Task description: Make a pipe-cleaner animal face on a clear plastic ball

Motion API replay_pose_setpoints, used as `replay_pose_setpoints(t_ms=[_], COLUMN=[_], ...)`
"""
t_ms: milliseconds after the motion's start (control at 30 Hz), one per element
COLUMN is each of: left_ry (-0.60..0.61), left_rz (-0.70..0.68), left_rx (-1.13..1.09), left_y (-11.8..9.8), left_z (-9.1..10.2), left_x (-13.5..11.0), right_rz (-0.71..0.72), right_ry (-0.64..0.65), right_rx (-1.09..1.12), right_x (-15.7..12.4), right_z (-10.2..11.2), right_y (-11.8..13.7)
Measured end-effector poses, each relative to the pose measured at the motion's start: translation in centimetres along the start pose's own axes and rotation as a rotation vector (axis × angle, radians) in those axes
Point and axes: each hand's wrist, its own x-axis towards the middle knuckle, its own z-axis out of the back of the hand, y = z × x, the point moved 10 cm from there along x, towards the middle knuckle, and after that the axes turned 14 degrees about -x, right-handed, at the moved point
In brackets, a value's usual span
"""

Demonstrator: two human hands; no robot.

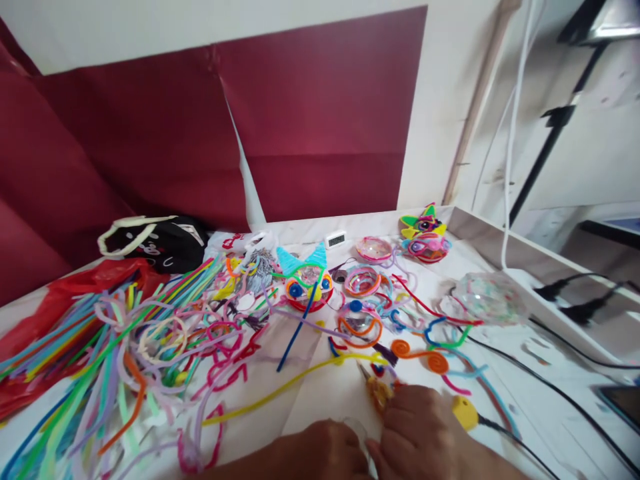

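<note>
At the bottom edge, my left hand (325, 450) is closed, its fingertips turned down and hidden. Close beside it, my right hand (420, 433) is curled too, with the thumb toward the left hand. A clear, curved, glossy piece (356, 427) shows between the two; what exactly the fingers grip is hidden. Just beyond my right knuckles lies a pointed metal tool with orange-yellow handles (379, 393). A yellow pipe cleaner (295, 381) stretches across the table in front of my hands. Right of my right hand sits a yellow object with a black cord (465, 412).
Many loose pipe cleaners (120, 360) heap on the left. Behind stand a cat-like figure with blue ears (305, 280), clear domes (363, 281), a colourful figure (425, 237) and a small white clock (335, 239). Black cables (540, 380) cross the right side.
</note>
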Motion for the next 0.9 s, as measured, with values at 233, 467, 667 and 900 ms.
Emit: replay_pose_setpoints(t_ms=[233, 467, 667, 900], left_ry=[0.092, 0.115, -0.094, -0.292], left_rz=[0.014, 0.052, 0.059, 0.221], left_rx=[-0.204, -0.241, -0.103, -0.175], left_y=[0.5, 1.0, 2.3, 4.9], left_z=[-1.1, 0.6, 4.2, 4.5], left_x=[-0.6, 0.2, 0.8, -0.3], right_rz=[-0.212, -0.305, -0.259, -0.249], right_ry=[0.109, 0.215, 0.147, 0.149], right_rx=[0.03, 0.061, -0.091, -0.108], right_x=[-0.6, -1.2, 0.3, 0.2], right_z=[-0.4, -1.9, 0.1, -0.2], right_y=[-2.7, -3.4, -5.0, -4.7])
